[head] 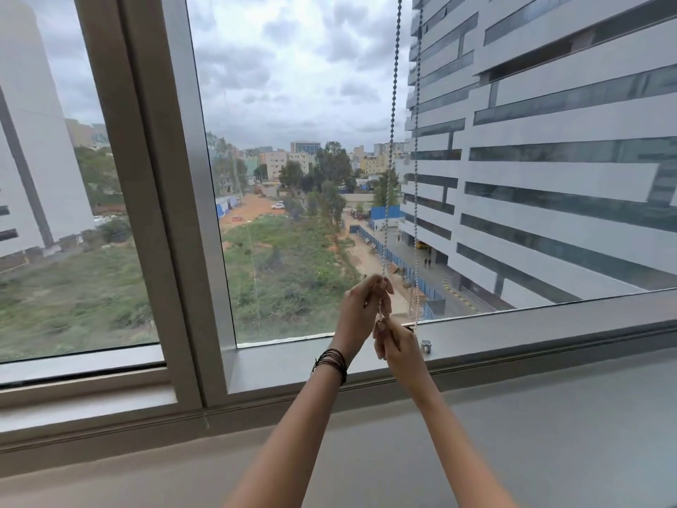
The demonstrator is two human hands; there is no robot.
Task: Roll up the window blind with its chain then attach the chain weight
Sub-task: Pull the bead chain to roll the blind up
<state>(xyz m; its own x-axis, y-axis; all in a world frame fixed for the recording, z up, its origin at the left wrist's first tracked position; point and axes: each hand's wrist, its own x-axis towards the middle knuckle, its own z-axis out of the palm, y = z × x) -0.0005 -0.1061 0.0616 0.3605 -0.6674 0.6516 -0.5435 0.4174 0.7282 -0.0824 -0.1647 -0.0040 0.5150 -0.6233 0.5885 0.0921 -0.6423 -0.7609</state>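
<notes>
Evidently mid-pull: left hand pinches the near strand of the bead chain high, right hand grips the same strand just below, stacked for hand-over-hand hauling. Far strand hangs free to the sill. Blind not visible; small clip sits beside the right hand.

Small metal clip on window sill

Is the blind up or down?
Up. The glass is uncovered, no blind in view. Both hands hold the chain.
</notes>
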